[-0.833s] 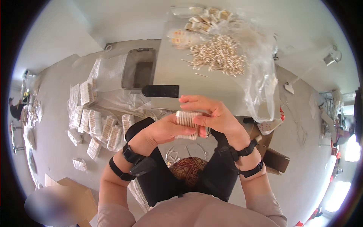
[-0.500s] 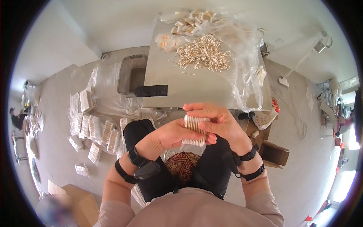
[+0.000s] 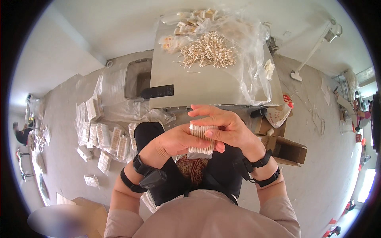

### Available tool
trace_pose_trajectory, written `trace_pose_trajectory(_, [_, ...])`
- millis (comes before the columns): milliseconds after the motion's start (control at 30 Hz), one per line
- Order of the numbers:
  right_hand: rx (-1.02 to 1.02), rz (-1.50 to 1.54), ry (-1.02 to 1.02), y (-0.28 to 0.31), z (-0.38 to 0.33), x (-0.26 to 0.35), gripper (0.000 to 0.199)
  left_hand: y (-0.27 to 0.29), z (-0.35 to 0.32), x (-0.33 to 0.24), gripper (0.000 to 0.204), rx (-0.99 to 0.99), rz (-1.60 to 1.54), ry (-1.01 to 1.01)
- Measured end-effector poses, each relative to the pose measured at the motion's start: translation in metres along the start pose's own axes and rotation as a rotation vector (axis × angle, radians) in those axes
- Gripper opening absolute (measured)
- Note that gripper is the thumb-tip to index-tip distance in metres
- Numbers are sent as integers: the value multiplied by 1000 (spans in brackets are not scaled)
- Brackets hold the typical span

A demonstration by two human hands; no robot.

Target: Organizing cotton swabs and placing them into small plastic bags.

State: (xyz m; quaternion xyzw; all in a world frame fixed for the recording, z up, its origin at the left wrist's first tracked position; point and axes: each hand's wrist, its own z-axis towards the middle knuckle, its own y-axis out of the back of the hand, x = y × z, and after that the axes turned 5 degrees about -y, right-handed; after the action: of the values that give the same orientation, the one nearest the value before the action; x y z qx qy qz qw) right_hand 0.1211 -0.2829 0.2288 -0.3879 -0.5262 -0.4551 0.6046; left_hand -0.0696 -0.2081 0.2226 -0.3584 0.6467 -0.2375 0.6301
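In front of my lap is a clear bag packed with a row of cotton swabs (image 3: 201,150), white tips showing along its top and bottom. My left hand (image 3: 174,141) grips it from the left side, thumb across the front. From the right, my right hand (image 3: 228,127) closes on it too, with thumb and fingers on the upper part. My right fingers hide some of the bag's upper right. Beyond my hands, loose cotton swabs (image 3: 208,49) lie heaped on the grey table (image 3: 210,85).
A clear plastic sheet (image 3: 258,85) drapes over the table's right side. Filled swab packs (image 3: 103,136) lie on the floor at left, near a grey bin (image 3: 129,83). Small packs (image 3: 194,22) sit at the table's far end. An open cardboard box (image 3: 299,152) stands at right.
The whole view has shifted slightly. Both hands still hold the swab bag, now a little further left, and its clear lower end shows more below the swabs.
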Motion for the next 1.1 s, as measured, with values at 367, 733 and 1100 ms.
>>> trace_pose_trajectory(367, [-10, -41, 43, -18, -17, 13, 33, -16, -14, 4, 28, 36, 61, 20])
trace_pose_trajectory(733, [-134, 34, -165, -18, -17, 30, 17, -16, -11, 6, 28, 35, 100, -16])
trace_pose_trajectory(1100, [-89, 142, -212, -17, -15, 32, 23, -24, -9, 3, 33, 13, 5, -12])
